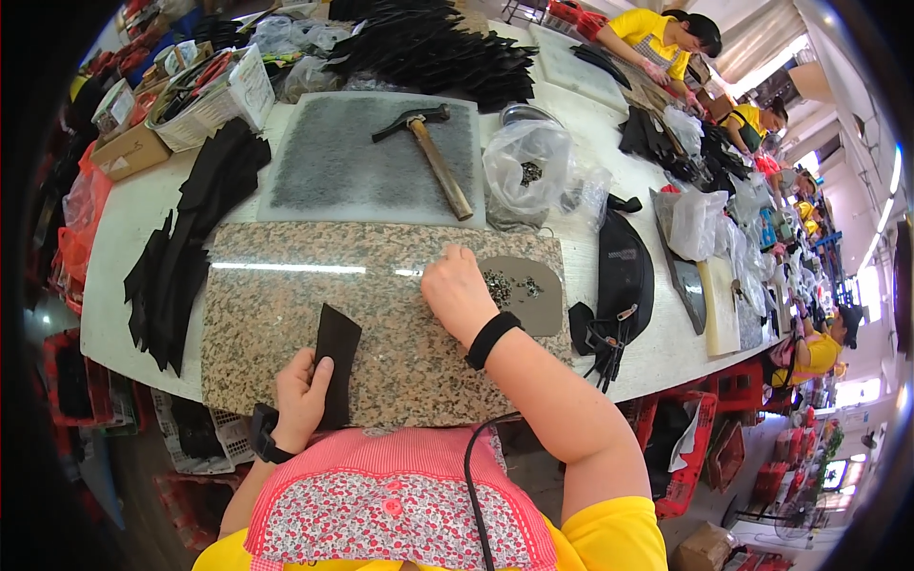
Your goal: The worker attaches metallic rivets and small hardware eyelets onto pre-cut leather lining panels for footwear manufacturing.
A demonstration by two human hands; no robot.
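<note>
My left hand (303, 392) grips a flat black strip (339, 357) with a slanted top end, thumb on its face, over the near edge of a speckled granite slab (257, 324). My right hand (459, 293) hovers at or rests on the slab's far side, its fingers curled together; whatever they pinch, if anything, is hidden. Right beside it lies a grey rounded pad (541, 312) with many small shiny metal pieces (500, 285) scattered on it. Beyond the slab, a hammer (438, 169) with a wooden handle rests on a translucent white board (324, 162).
Black strips are stacked at left (181, 247) and heaped at the far side (428, 52). A plastic bag of small metal parts (526, 167) stands behind the pad. To the right lies a black waist bag (625, 276). A white basket (214, 100) stands far left. Co-workers (657, 48) work at right.
</note>
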